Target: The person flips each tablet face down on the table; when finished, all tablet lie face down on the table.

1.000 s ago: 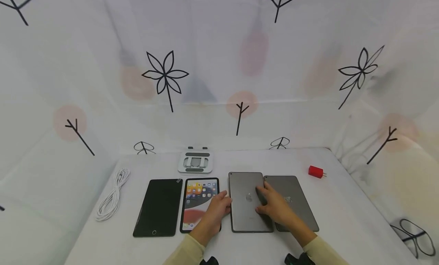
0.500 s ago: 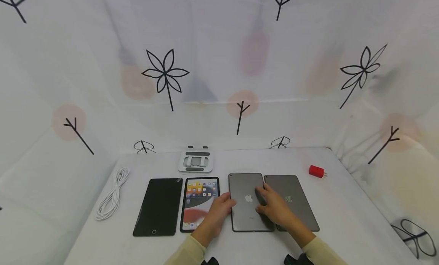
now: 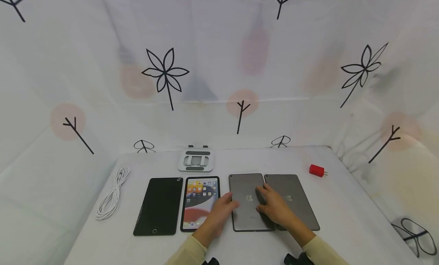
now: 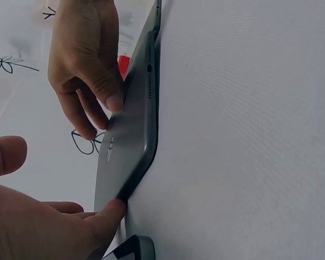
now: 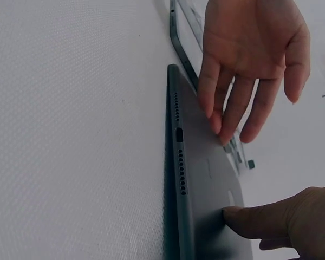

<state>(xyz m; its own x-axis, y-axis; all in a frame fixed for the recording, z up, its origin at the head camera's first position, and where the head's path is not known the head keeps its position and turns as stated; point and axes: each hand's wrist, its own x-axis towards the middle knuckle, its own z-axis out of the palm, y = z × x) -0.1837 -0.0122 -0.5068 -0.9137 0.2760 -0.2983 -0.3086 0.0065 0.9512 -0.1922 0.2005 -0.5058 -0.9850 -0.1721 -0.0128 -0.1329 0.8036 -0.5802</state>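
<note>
A grey tablet [image 3: 241,219] lies back side up on the white table, with an Apple logo in its middle. My left hand [image 3: 219,215] is at its left edge; in the left wrist view a fingertip touches that edge [image 4: 124,195]. The fingers of this hand are extended in the right wrist view. My right hand [image 3: 276,207] rests on the tablet's right part, its thumb touching the back [image 5: 219,227]. Right beside it lies a second grey tablet [image 3: 302,204], also back up, partly behind my right hand. To the left, a tablet with a lit screen [image 3: 195,215] lies face up.
Farther left is a tablet with a dark screen [image 3: 159,207]. A coiled white cable [image 3: 111,202] lies at the table's left side. Behind the tablets is a white-and-grey folded stand [image 3: 195,168]; a red charger plug [image 3: 316,170] lies at the back right. A patterned curtain surrounds the table.
My left hand has shifted slightly right and its thumb now reaches over the tablet's left edge. My right hand has stayed in place. The tablets lie nearly as before.
</note>
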